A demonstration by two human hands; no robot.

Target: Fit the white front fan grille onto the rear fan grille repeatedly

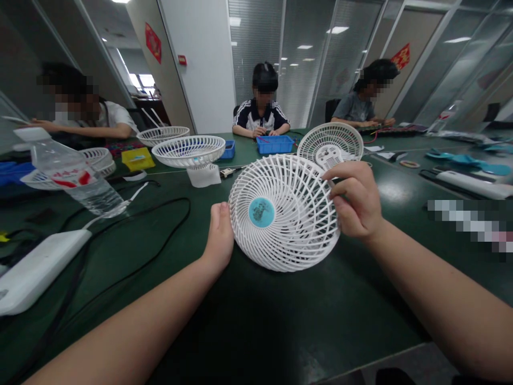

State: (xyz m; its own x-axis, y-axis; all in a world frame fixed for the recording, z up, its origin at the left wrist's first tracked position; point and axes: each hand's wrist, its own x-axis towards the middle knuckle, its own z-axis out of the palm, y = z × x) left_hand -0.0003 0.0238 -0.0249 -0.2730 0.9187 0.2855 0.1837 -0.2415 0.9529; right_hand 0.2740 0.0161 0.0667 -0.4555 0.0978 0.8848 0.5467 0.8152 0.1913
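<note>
Both hands grip a white fan grille (284, 214) from opposite sides, seen from the head camera: the left hand (219, 235) presses its palm and hidden fingers against the grille's left rim, while the right hand (356, 200) curls its fingers over the upper right rim, thumb in front. Tilted toward the camera, the grille shows a round blue sticker (261, 212) at its hub, and its lower edge sits on or just above the dark green surface (280, 321); which one cannot be told.

Just beyond the right hand lies a second white grille (331, 143). Beyond the left hand, another grille (188, 151) rests on a small white base, with more of them further off to the left. A clear water bottle (76, 176) lies well to the left of the left hand, near a white power strip (36, 270) and black cables (152, 251). A blue tray (275, 144) stands far beyond the hands, in front of a seated person (261, 115); two other people sit at the far left and far right.
</note>
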